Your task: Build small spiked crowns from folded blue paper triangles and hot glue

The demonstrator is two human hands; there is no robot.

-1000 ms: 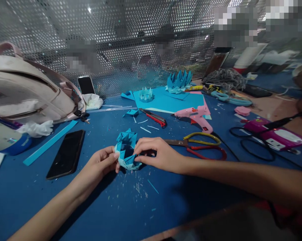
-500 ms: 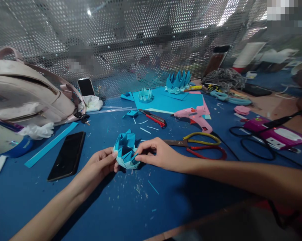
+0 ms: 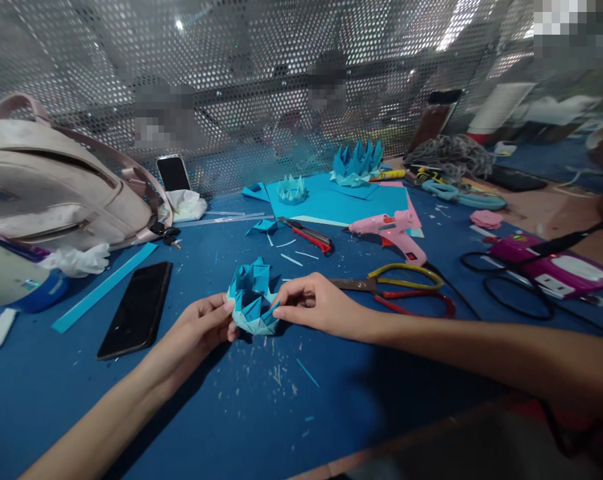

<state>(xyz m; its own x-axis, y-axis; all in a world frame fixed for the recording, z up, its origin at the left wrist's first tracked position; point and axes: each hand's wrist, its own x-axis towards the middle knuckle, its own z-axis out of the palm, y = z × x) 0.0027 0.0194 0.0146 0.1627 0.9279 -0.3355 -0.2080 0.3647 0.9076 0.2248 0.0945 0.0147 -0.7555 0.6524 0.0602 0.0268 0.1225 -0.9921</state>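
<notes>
A ring of folded blue and pale-blue paper, an origami crown [image 3: 254, 303], is held just over the blue table [image 3: 196, 413]. My left hand [image 3: 209, 320] grips its left side between thumb and fingers. On the right side my right hand [image 3: 314, 303] pinches a blue paper point of the same crown; the fingertips partly hide that spot. Scissors [image 3: 376, 287] with yellow and red handles lie just beyond my right wrist. A red box cutter [image 3: 309, 237] and a loose folded blue piece [image 3: 264, 228] rest behind the crown.
A pink glue gun [image 3: 389, 230] lies at centre right. Behind are blue paper sheets [image 3: 381, 207], a small pale crown [image 3: 292, 190] and a taller blue crown [image 3: 356, 163]. A black phone [image 3: 136, 310], blue strip [image 3: 104, 287] and backpack [image 3: 51, 180] are left; a purple power strip [image 3: 546, 267] is right.
My right fingertips have shifted slightly right and up, with the pinched paper point leaning outward. My left hand still holds the crown in the same place.
</notes>
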